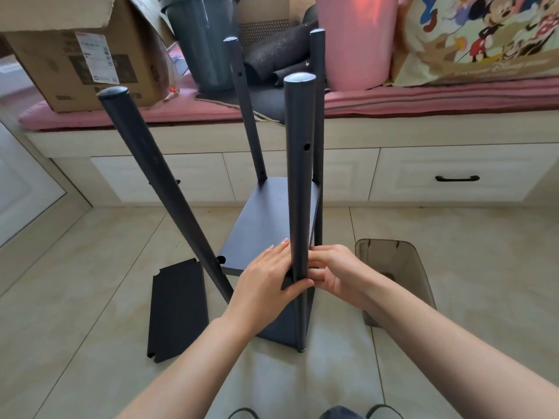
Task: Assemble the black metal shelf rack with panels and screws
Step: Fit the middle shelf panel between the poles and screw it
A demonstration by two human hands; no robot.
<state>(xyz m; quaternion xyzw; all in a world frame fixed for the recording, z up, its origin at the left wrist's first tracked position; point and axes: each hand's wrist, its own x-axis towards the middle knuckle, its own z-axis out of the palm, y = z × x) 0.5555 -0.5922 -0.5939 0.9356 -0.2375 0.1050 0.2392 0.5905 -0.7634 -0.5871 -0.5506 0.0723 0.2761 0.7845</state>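
The black shelf rack stands on the tiled floor with several round posts rising from it. A dark panel [266, 219] sits between the posts, and a lower panel [278, 328] shows beneath my hands. The nearest post [299, 182] is upright, while the left post [157, 176] leans outward. My left hand [266, 279] lies with straight fingers on the panel beside the nearest post, thumb under its corner. My right hand [335, 273] curls its fingers against the same post at panel height; what it pinches is hidden. A loose black panel [178, 309] lies flat on the floor to the left.
A translucent brown bin [396, 267] stands on the floor right of the rack. Behind is a white drawer bench [453, 176] with a pink cushion, a cardboard box [75, 62], a grey bucket [205, 40], a pink bucket [357, 40] and a cartoon bag [484, 37].
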